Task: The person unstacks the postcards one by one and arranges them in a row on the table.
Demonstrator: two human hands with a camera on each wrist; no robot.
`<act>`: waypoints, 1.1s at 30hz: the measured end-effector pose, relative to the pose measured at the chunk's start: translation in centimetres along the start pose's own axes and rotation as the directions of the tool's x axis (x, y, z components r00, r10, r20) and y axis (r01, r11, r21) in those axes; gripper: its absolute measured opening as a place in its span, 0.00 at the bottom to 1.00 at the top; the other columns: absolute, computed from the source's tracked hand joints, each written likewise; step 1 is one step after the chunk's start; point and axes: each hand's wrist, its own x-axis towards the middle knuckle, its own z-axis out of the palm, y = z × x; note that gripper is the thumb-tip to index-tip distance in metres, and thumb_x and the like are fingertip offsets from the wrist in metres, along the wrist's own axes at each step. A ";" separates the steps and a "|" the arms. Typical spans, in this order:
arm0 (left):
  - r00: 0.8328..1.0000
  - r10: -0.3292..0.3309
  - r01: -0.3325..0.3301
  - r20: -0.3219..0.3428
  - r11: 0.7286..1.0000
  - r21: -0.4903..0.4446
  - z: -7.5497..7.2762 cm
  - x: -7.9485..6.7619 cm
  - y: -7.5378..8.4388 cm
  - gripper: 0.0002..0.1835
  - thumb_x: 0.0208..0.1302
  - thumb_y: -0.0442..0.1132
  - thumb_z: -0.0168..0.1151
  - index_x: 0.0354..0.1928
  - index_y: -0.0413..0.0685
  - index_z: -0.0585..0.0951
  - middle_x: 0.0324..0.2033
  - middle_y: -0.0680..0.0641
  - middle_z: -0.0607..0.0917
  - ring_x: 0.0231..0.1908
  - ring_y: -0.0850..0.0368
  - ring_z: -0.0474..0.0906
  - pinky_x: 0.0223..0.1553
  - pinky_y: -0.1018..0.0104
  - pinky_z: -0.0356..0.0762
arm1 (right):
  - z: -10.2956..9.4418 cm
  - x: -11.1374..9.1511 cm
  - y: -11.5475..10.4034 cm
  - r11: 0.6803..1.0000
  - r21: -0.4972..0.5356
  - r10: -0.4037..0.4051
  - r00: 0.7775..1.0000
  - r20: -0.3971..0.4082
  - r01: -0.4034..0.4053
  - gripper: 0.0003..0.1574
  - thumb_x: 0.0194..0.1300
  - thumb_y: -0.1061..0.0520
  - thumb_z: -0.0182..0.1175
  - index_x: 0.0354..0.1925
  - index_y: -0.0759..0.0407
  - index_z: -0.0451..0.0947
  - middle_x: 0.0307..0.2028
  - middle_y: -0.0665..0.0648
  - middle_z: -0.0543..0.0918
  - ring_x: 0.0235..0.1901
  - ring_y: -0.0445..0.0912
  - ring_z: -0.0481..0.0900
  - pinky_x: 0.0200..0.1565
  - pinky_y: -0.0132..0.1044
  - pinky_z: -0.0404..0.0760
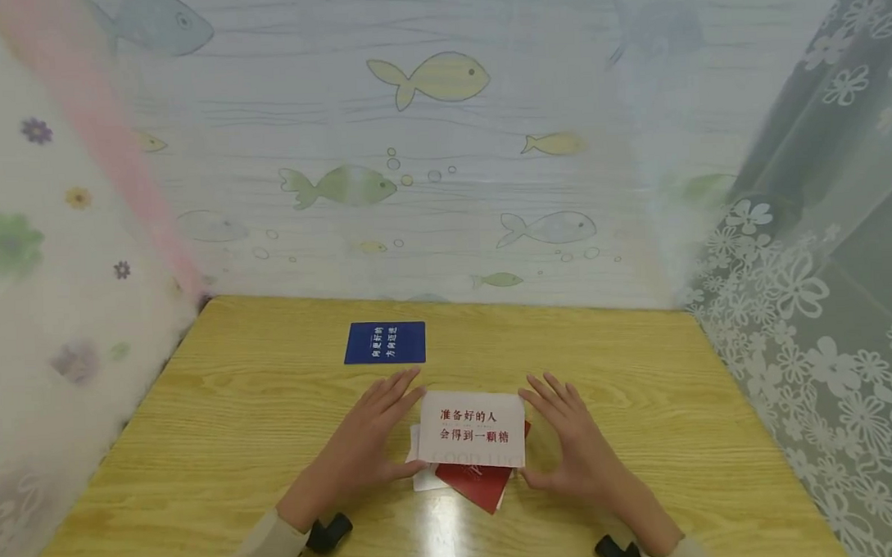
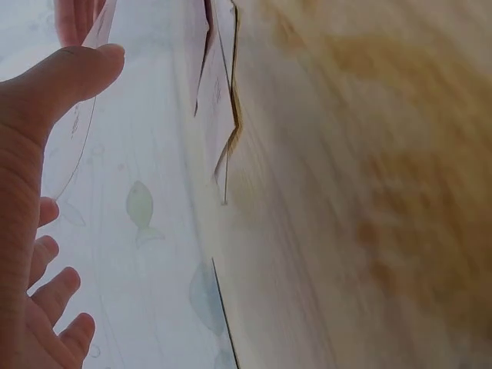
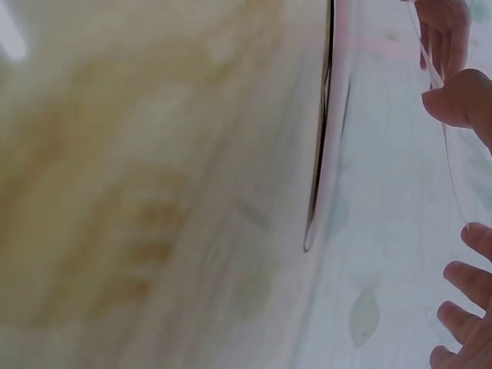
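A white card (image 1: 473,425) with red Chinese characters is held between both hands, raised off the table. My left hand (image 1: 366,437) holds its left side, thumb at the lower corner and forefinger near the upper one. On the opposite side my right hand (image 1: 573,442) grips it in the same way, other fingers spread. Beneath it lie a red card (image 1: 483,486) and a whitish card (image 1: 427,479), partly hidden. The left wrist view shows the raised card (image 2: 77,134) apart from the cards below; from the right wrist, its edge (image 3: 447,157) looks slightly bowed.
A dark blue card (image 1: 384,343) with white characters lies farther back on the wooden table (image 1: 258,383). A fish-print curtain (image 1: 442,172) hangs behind the table, and a white floral lace curtain (image 1: 809,323) on the right.
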 end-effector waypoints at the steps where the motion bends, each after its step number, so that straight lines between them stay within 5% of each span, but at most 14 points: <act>1: 1.000 -0.004 0.004 0.002 1.000 -0.007 0.1 0.1 -0.2 0.56 0.45 0.60 0.82 0.74 0.44 0.69 0.80 0.47 0.56 0.78 0.45 0.55 0.76 0.43 0.56 | 0.0 0.1 0.2 1.000 0.008 -0.002 1.000 0.001 0.002 0.66 0.35 0.47 0.83 0.72 0.60 0.67 0.75 0.59 0.66 0.78 0.59 0.55 0.80 0.43 0.38; 13: 0.997 -0.044 0.042 0.067 0.999 0.029 1.3 1.8 -1.6 0.53 0.49 0.63 0.77 0.73 0.43 0.69 0.79 0.47 0.57 0.77 0.41 0.56 0.77 0.44 0.55 | 0.3 1.7 2.6 0.994 0.102 0.017 0.998 0.066 -0.024 0.66 0.35 0.53 0.84 0.72 0.64 0.67 0.73 0.64 0.69 0.73 0.67 0.61 0.72 0.66 0.58; 21: 0.986 -0.121 0.126 0.116 0.991 -0.037 1.5 2.9 -1.8 0.54 0.50 0.61 0.78 0.75 0.45 0.67 0.80 0.49 0.55 0.79 0.43 0.51 0.78 0.44 0.51 | 0.2 2.6 4.0 0.981 0.183 0.048 0.991 0.125 -0.070 0.65 0.37 0.56 0.84 0.72 0.65 0.66 0.72 0.68 0.68 0.73 0.70 0.59 0.70 0.73 0.55; 33: 0.978 -0.144 0.167 0.149 0.974 -0.153 2.1 4.9 -4.4 0.53 0.49 0.55 0.81 0.75 0.43 0.67 0.80 0.49 0.56 0.79 0.39 0.50 0.77 0.42 0.51 | 0.8 4.7 5.4 0.966 0.206 0.116 0.973 0.202 -0.158 0.64 0.40 0.54 0.83 0.73 0.65 0.65 0.73 0.69 0.66 0.75 0.70 0.54 0.72 0.72 0.53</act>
